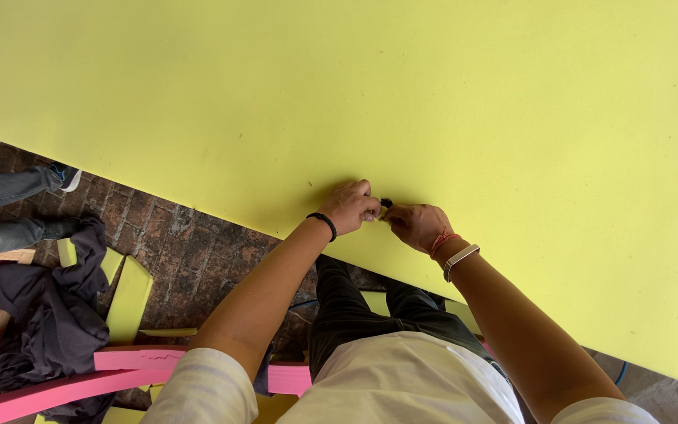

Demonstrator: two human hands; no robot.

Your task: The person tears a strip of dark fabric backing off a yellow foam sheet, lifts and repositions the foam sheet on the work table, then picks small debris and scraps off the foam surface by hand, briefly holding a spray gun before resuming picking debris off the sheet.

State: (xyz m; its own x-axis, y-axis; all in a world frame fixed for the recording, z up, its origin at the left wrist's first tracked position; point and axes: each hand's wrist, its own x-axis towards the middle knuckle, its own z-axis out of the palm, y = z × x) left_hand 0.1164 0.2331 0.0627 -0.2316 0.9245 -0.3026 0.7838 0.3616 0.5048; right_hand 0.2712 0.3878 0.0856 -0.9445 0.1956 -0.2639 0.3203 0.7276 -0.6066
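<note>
Down at the near edge of the big yellow foam sheet (433,102), both hands meet: left hand (348,206) has its grip pinched shut on a small dark object (386,202), right hand (417,225) closed in just right of it, fingers curled onto the same bit, can't tell what it is tbh. Left of the sheet, a grey cloth (49,314) and pink foam strips (119,369) sit on the brick floor (190,243). Risk imo: that tiny thing slips from the pinch, or it's pressed too hard and dents the soft foam edge.
</note>
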